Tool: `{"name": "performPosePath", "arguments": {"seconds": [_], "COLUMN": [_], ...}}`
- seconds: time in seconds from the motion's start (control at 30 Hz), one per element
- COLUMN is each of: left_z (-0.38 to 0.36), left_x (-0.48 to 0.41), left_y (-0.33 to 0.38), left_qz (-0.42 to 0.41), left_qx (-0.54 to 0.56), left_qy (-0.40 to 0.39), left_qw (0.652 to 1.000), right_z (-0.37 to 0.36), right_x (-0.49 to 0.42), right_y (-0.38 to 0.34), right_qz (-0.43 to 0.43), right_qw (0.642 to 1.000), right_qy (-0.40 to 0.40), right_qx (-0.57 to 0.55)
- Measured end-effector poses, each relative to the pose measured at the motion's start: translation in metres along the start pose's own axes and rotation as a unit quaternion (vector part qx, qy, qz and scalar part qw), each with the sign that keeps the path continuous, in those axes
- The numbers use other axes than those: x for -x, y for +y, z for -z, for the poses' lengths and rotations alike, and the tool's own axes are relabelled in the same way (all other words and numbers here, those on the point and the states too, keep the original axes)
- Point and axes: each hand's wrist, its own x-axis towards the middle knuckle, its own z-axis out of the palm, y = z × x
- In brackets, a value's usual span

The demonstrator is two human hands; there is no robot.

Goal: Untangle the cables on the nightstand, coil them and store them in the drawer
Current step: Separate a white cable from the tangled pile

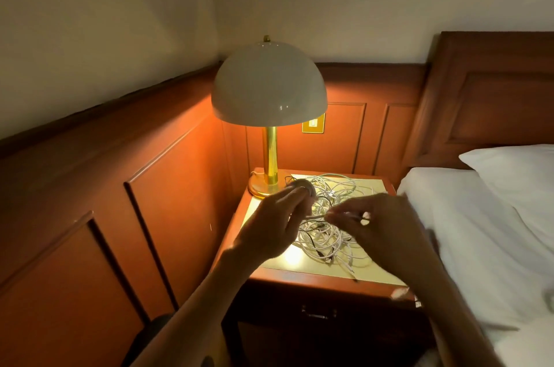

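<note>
A tangled heap of white cables (326, 234) with a few dark strands lies on the pale top of the wooden nightstand (302, 276). My right hand (377, 225) hovers over the heap and pinches a thin cable strand between its fingertips. My left hand (275, 216) is raised over the left side of the heap, blurred by motion, with its fingers curled around cable at its tips. The strand runs between both hands. The drawer front with a dark handle (317, 312) is closed below the top.
A lit table lamp (269, 114) with a white dome shade and brass stem stands at the back left of the nightstand. Wood panelling lines the walls. A bed with white sheets (485, 231) and a pillow borders the nightstand's right side.
</note>
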Motion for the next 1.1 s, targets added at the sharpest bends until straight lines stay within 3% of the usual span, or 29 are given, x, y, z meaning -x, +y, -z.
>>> {"name": "performPosePath", "arguments": {"seconds": [0.07, 0.13, 0.2, 0.27, 0.4, 0.5, 0.57, 0.63, 0.8, 0.9, 1.03, 1.1], "left_z": [0.005, 0.007, 0.011, 0.014, 0.011, 0.006, 0.002, -0.004, -0.026, -0.031, -0.028, -0.029], "left_x": [0.004, 0.006, 0.003, -0.005, -0.022, -0.034, -0.039, -0.041, -0.038, -0.037, -0.036, -0.033], "left_y": [0.014, 0.021, 0.031, 0.044, 0.061, 0.061, 0.06, 0.06, 0.056, 0.048, 0.039, 0.039], "left_qz": [0.065, 0.135, 0.179, 0.188, 0.171, 0.168, 0.17, 0.185, 0.243, 0.234, 0.211, 0.213], "left_qx": [0.133, 0.261, 0.424, 0.581, 0.76, 0.791, 0.791, 0.769, 0.555, 0.454, 0.466, 0.497], "left_qy": [-0.058, -0.082, -0.077, -0.057, 0.028, 0.125, 0.164, 0.2, 0.256, 0.277, 0.281, 0.285], "left_qw": [0.987, 0.952, 0.885, 0.789, 0.626, 0.575, 0.565, 0.578, 0.753, 0.814, 0.812, 0.791], "right_z": [0.018, 0.024, 0.025, 0.019, -0.013, -0.03, -0.036, -0.04, -0.051, -0.054, -0.053, -0.055], "right_x": [-0.012, -0.021, -0.025, -0.027, -0.028, -0.026, -0.022, -0.019, -0.017, -0.013, -0.012, -0.013], "right_y": [0.002, -0.001, -0.008, -0.016, -0.032, -0.035, -0.037, -0.038, -0.029, -0.024, -0.021, -0.018], "right_qz": [-0.004, 0.007, 0.013, -0.006, -0.078, -0.142, -0.159, -0.165, -0.225, -0.246, -0.304, -0.318], "right_qw": [1.0, 0.996, 0.973, 0.942, 0.886, 0.86, 0.854, 0.861, 0.849, 0.841, 0.766, 0.758], "right_qy": [0.01, -0.016, -0.041, -0.036, -0.002, 0.029, 0.035, 0.046, 0.033, -0.006, -0.054, -0.043], "right_qx": [-0.02, -0.092, -0.226, -0.332, -0.458, -0.489, -0.493, -0.479, -0.478, -0.481, -0.563, -0.568]}}
